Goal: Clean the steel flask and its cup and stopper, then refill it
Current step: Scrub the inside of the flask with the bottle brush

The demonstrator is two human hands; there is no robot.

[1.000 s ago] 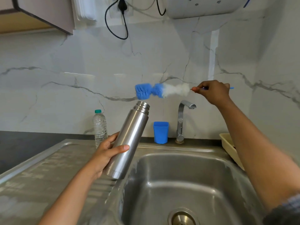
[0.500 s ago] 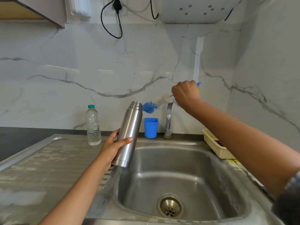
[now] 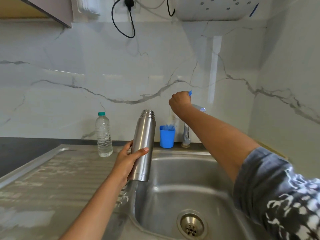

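The left hand [image 3: 129, 160] grasps the steel flask [image 3: 144, 146] around its lower half, thumb across the front and fingers curled behind. The flask stands nearly upright, leaning slightly to the right, its threaded neck at the top. It is held in the air above the left rim of the sink basin [image 3: 173, 172], where the basin meets the ribbed drainboard [image 3: 52, 179].

The right hand [image 3: 179, 103] is raised near the marble wall, clenched around the thin handle of a bottle brush [image 3: 190, 93], whose blue end pokes out above the knuckles. Below the hand the brush is a pale and blue blur, reaching down to the mouth of a blue plastic cup [image 3: 166, 137] that stands on the bench behind the basin. How far the brush sits inside the cup cannot be told.

The chrome tap [image 3: 186, 134] rises just right of the cup, partly hidden by the forearm. A clear water bottle [image 3: 103, 135] with a teal cap stands upright at the back of the drainboard, left of the flask. The drain [image 3: 191, 226] shows at the basin's bottom.
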